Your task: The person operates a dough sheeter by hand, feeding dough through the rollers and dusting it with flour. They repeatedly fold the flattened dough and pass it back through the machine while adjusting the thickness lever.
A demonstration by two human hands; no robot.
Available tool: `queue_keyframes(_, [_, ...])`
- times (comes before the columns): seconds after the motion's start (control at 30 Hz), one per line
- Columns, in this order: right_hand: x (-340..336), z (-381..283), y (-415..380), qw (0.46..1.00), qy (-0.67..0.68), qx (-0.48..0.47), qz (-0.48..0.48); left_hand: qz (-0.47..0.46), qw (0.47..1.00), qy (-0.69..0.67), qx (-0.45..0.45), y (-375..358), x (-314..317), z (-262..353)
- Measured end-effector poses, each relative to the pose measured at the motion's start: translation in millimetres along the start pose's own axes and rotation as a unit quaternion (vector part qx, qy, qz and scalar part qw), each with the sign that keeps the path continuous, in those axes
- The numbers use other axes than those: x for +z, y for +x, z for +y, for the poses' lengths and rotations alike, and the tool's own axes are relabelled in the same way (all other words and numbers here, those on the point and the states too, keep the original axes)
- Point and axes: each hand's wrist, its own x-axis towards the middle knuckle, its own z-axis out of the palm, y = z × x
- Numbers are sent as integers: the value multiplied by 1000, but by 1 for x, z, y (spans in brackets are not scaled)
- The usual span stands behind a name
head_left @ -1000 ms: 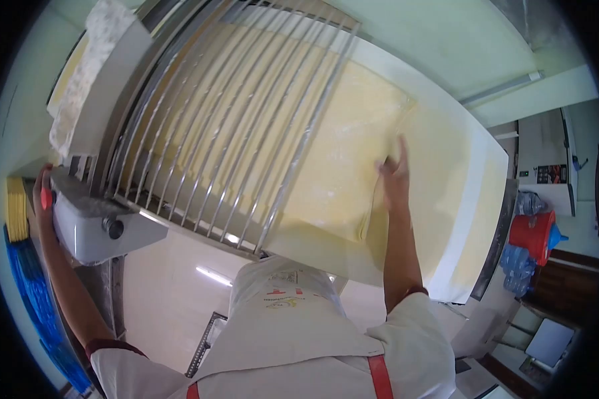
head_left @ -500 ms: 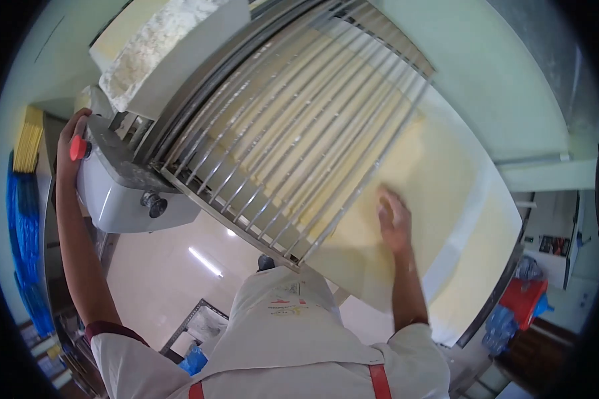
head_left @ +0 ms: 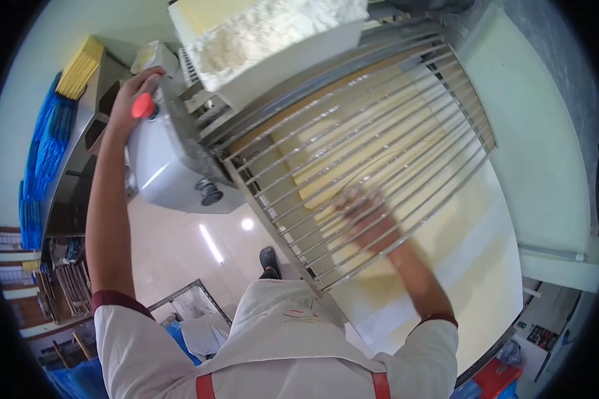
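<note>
My left hand [head_left: 138, 85] is at the far end of the grey machine housing [head_left: 166, 149], beside a red button [head_left: 142, 106]. Its fingers curl over the edge, and what they grip is hidden. My right hand [head_left: 366, 216], blurred, reaches beneath the metal bar guard [head_left: 379, 139] of the dough sheeter. The fingers look spread on a pale yellow dough sheet [head_left: 406, 193], near its left edge. That sheet lies on the white belt [head_left: 439, 266] and runs under the bars toward the rollers.
A white tray of flour [head_left: 279, 40] stands on top of the machine. A black knob [head_left: 208, 191] sticks out from the housing's near side. Blue plastic bags [head_left: 50, 133] and a yellow stack [head_left: 81, 68] hang at the left. A red container [head_left: 496, 379] stands lower right.
My right hand has moved from the dough outside the guard to under the bars. My left hand stays at the housing. The whole view has shifted and turned.
</note>
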Motion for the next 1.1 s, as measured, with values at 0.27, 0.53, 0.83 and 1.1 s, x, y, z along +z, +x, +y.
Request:
queue_keyframes(0.27, [-8,-9,-127,853,-41,500,145,4,1000,-13,3,-1,0,-3])
queue_keyframes(0.53, [-42,-200,112,851,255,246,387,47,996,66,48,-23,-7,2])
queue_keyframes(0.83, [-11,-211,243,567,540,335,524,-147,941,-304,-23,-177,10,-176])
queue_keyframes(1.1, [-39,-224,262,507,570,275,585,-32,922,-373,98,-175,70,-216])
